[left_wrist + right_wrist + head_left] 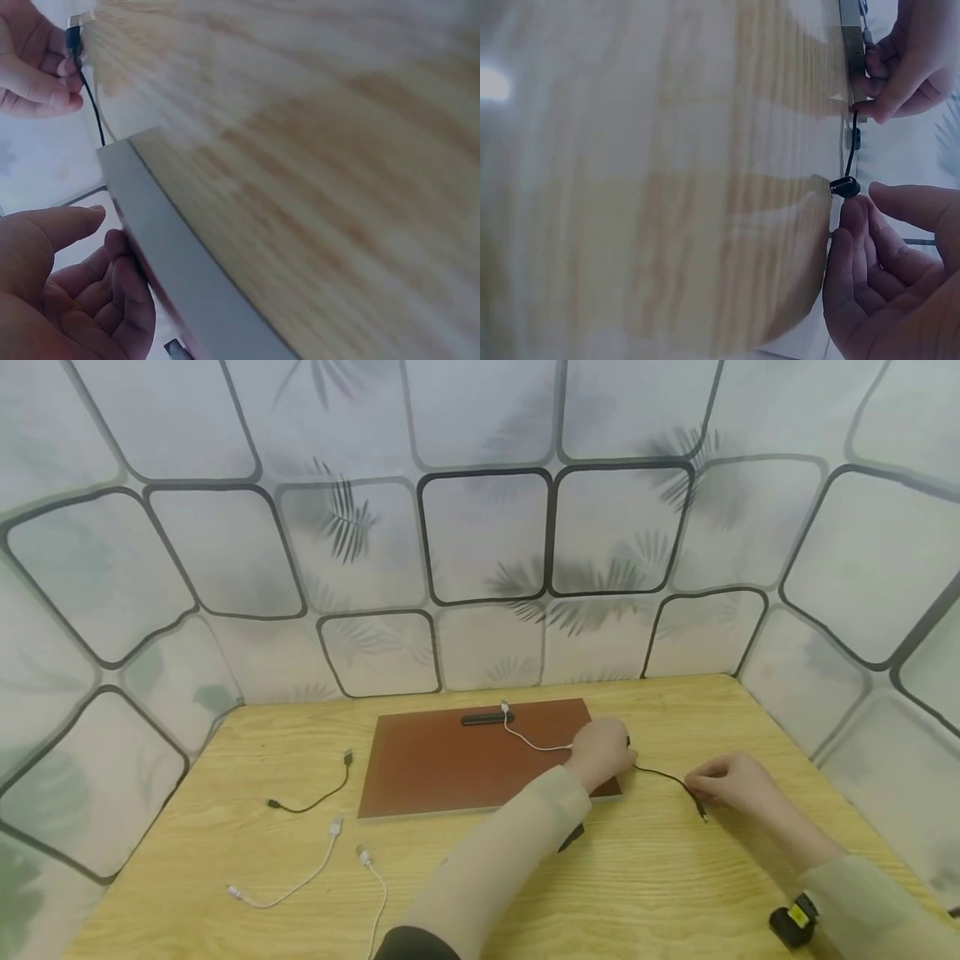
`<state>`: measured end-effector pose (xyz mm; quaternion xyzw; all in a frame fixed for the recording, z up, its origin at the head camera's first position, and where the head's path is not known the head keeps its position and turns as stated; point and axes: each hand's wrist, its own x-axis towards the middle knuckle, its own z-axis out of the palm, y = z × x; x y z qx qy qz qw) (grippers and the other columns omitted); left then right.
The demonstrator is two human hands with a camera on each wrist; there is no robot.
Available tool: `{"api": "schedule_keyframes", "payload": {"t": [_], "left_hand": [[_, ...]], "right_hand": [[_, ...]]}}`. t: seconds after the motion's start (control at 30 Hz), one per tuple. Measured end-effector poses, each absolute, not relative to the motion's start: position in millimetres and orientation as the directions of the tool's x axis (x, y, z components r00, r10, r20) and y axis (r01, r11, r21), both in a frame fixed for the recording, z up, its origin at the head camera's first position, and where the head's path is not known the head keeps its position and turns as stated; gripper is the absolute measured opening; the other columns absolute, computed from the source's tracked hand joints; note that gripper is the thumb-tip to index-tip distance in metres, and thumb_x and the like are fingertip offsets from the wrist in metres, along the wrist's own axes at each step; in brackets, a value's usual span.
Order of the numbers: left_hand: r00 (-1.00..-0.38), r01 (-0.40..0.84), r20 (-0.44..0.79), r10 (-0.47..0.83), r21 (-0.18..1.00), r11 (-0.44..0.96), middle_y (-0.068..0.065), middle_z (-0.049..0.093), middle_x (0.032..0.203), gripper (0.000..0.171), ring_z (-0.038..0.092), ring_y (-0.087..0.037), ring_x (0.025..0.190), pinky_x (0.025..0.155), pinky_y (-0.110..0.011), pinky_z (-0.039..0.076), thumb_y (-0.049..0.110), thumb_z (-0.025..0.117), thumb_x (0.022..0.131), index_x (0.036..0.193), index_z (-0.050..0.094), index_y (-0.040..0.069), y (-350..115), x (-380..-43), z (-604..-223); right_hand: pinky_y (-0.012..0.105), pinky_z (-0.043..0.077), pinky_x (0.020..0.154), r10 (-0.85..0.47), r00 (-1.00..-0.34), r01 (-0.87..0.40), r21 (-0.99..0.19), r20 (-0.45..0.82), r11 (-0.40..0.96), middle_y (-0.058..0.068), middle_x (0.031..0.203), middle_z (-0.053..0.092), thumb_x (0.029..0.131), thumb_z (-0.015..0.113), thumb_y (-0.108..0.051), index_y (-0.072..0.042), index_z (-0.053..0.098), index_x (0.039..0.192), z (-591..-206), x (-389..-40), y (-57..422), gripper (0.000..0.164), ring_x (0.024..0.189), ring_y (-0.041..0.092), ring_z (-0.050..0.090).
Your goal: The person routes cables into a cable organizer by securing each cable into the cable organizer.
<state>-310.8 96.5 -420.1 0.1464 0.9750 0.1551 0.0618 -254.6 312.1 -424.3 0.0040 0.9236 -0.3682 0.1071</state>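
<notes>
A thin black cable (663, 773) runs between my two hands to the right of a brown board (442, 760). My left hand (600, 750) pinches one end by the board's right edge; its fingertips partly hide that end. The right hand (735, 785) pinches the cable near its other end, where a small black plug (701, 814) sticks out past the fingers. In the right wrist view the plug (845, 186) sits just beyond the right thumb and fingertips. A white cable (536, 745) lies across the board, reaching under my left hand.
A black strip (483, 719) lies on the board near its far edge. Left of the board are a short black cable (315, 804), a white cable (300, 883) and another white cable (383, 893). A patterned curtain (487, 543) encloses the wooden table (660, 877).
</notes>
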Motion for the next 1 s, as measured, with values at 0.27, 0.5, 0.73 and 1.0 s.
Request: {"api": "schedule_keyframes", "payload": {"t": [0.27,0.5,0.73,1.0], "left_hand": [[-0.956,0.279,-0.023,0.294,0.247,0.928,0.010,0.043,0.052,0.054,0.039,-0.007,0.049,0.042,-0.023,0.038,0.047,0.076,0.098,0.058,0.050,0.020,104,-310,-425],[-0.964,0.257,-0.006,0.266,0.238,0.937,0.010,0.055,0.059,0.048,0.045,-0.007,0.052,0.043,-0.024,0.039,0.043,0.079,0.097,0.061,0.055,0.022,103,-311,-425],[-0.965,0.246,-0.032,0.261,0.230,0.941,0.010,0.063,0.068,0.034,0.049,-0.007,0.055,0.043,-0.025,0.041,0.031,0.081,0.094,0.068,0.062,0.022,104,-311,-423],[-0.966,0.240,-0.040,0.254,0.210,0.948,0.010,0.065,0.071,0.027,0.048,-0.008,0.058,0.043,-0.028,0.044,0.018,0.081,0.091,0.071,0.063,0.021,107,-312,-423]], "right_hand": [[0.036,0.063,0.074,-0.097,-0.985,0.007,-0.587,-0.145,0.810,0.012,0.091,0.081,0.098,0.077,-0.017,0.004,0.081,0.102,-426,-255,307,0.022,0.080,0.015,0.072],[0.044,0.061,0.079,-0.130,-0.985,-0.053,-0.526,-0.110,0.849,0.010,0.091,0.081,0.091,0.082,-0.018,-0.003,0.083,0.096,-426,-257,299,0.016,0.084,0.022,0.072],[0.034,0.058,0.070,-0.130,-0.983,-0.036,-0.556,-0.130,0.830,0.016,0.096,0.081,0.092,0.080,-0.015,0.002,0.081,0.101,-423,-254,293,0.018,0.082,0.016,0.069],[0.029,0.054,0.064,-0.105,-0.985,-0.004,-0.593,-0.135,0.805,0.015,0.095,0.080,0.095,0.076,-0.014,0.004,0.079,0.103,-423,-252,291,0.020,0.074,0.012,0.064]]}}
